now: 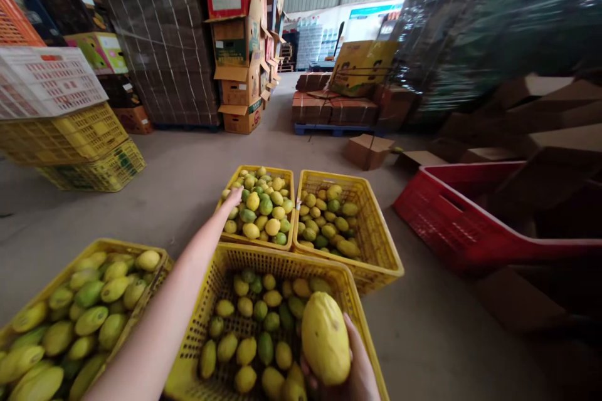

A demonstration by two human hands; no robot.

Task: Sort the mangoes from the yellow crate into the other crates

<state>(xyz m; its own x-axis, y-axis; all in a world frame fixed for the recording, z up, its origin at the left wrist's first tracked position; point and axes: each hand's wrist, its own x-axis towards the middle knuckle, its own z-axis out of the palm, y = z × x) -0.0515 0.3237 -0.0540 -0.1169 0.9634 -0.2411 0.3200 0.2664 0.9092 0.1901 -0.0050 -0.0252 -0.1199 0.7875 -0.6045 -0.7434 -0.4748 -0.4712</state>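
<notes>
My right hand is wrapped round a large, wrinkled yellow fruit, above the right side of the near yellow crate, which holds yellow and green fruits. My left arm stretches forward to the far left yellow crate, heaped with yellow and green fruits. There my left hand is at the heap's left side; its fingers are too small to make out clearly. Beside that crate stands another yellow crate, partly filled with similar fruits.
At the lower left is a yellow crate full of larger fruits. A red crate with cardboard stands right. Stacked crates are at the left. Cartons and a blue pallet with flattened boxes stand behind; a small open box lies on the floor.
</notes>
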